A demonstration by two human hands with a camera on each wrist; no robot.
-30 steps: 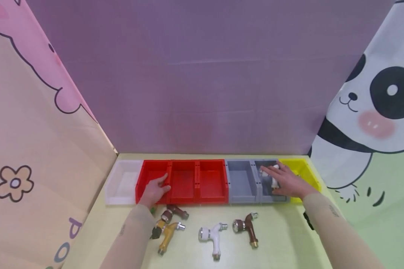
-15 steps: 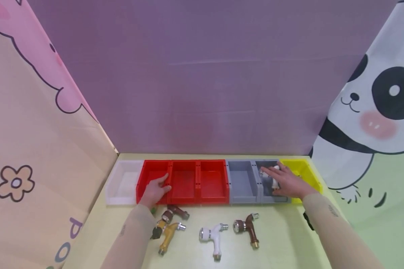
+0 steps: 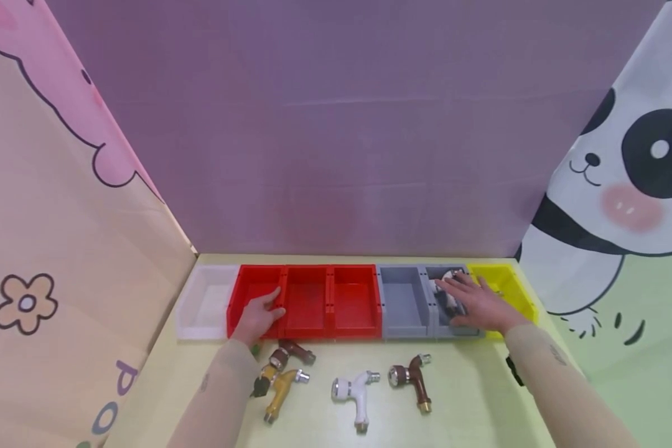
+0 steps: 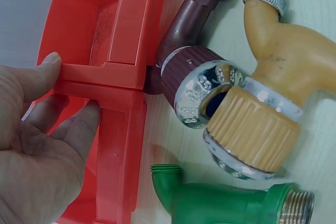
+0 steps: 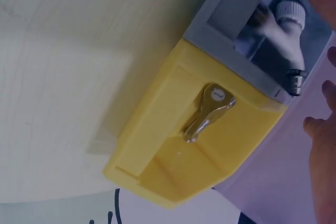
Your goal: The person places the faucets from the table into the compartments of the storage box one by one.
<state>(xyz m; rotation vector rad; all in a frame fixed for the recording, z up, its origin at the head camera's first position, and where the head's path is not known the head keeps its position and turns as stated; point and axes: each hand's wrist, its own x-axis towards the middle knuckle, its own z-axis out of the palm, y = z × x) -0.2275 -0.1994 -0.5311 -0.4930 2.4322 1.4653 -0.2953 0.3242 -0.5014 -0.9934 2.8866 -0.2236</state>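
1. Risk: white metal-ended faucet [image 5: 291,44], tilted and part-blurred inside grey plastic bin [image 3: 458,331], could knock the bin or settle crooked, since no fingers visibly grip it.
2. Red plastic bins [image 3: 308,333] could shift if left hand [image 3: 257,317] tugs their shared wall [image 4: 118,75].
3. Right hand [image 3: 480,305]: palm down over grey plastic bin, fingers spread and extended, holding nothing.
4. Left hand: thumb and fingers straddle the shared wall, seemingly pinching it.

The right hand [image 3: 476,305], which had gripped a white tap [image 5: 287,41] over the rightmost grey bin [image 3: 455,331], parted its fingers from it, and the tap came free and turned to a different slant inside that bin, its body blurred by motion.
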